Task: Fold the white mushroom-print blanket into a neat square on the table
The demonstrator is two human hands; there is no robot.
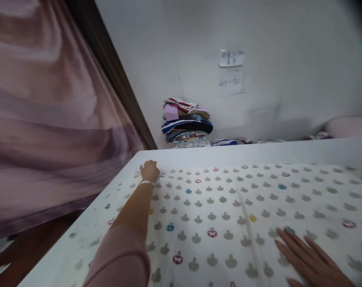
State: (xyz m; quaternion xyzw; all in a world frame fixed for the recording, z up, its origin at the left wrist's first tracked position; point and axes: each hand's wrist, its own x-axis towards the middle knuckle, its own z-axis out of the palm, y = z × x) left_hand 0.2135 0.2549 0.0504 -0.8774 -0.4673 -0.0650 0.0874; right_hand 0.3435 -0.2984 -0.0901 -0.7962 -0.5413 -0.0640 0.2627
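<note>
A white cloth printed with grey and coloured mushroom-like shapes lies spread over a white table. My left hand reaches out to the cloth's far left corner, its fingers curled down and closed at the edge there. Its fingertips are mostly hidden. A thin bracelet circles that wrist. On the near right part of the cloth, my right hand rests flat, palm down, fingers stretched out. A long crease runs through the cloth between my two hands.
Behind the table's far edge, a stack of folded fabrics stands against the wall. Paper notes with handwriting hang above. A pink curtain drapes along the left side, near a dark post. A pale pink bulky thing sits at the far right.
</note>
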